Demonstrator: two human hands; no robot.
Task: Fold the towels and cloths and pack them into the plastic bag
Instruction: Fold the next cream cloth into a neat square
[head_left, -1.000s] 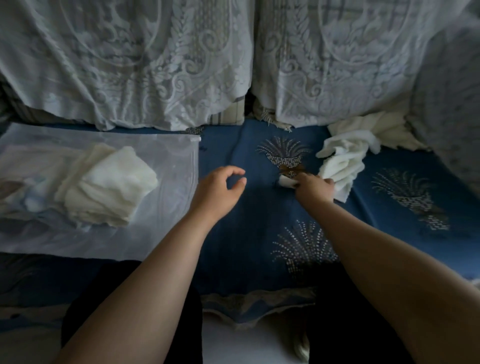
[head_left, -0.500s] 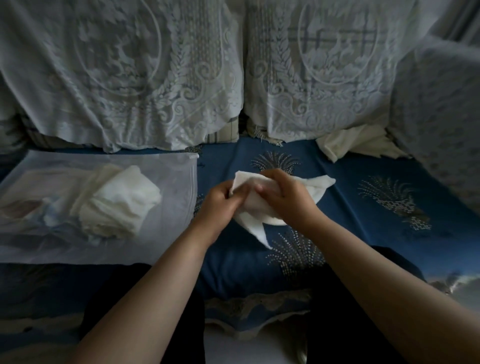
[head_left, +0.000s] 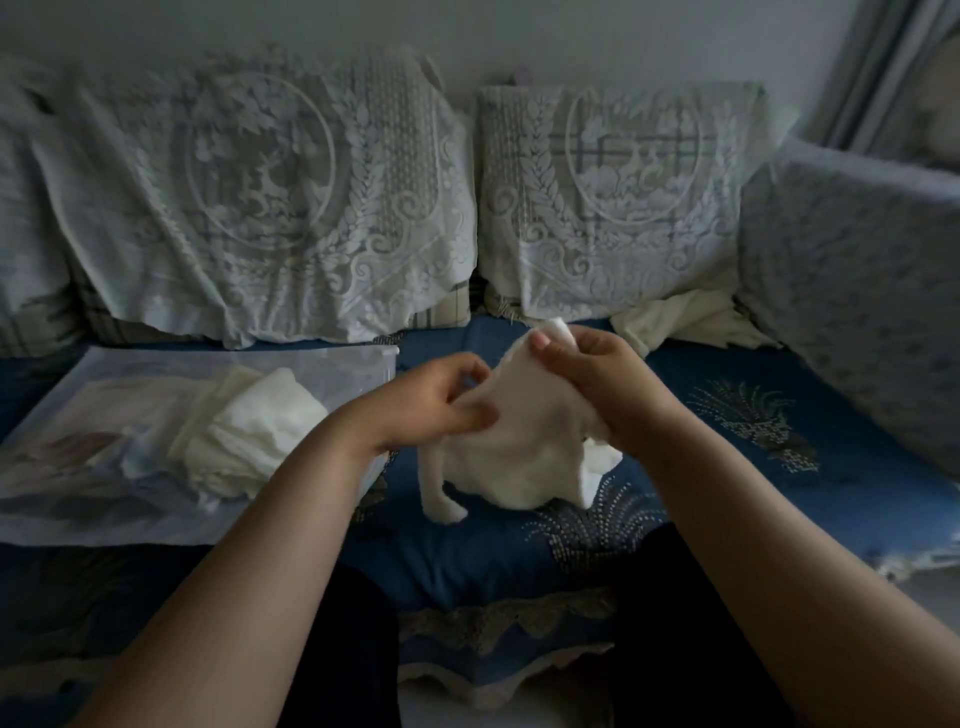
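Both hands — left hand (head_left: 436, 400), right hand (head_left: 592, 374) — pinch white cloth (head_left: 519, 457) | corners dangle above blue cushion (head_left: 727, 483)

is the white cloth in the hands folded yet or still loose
Still loose. The white cloth hangs crumpled between the left hand and right hand, corners drooping.

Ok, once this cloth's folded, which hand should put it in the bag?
Probably left: the left hand holding the crumpled white cloth is nearer the clear plastic bag, which lies on that side.
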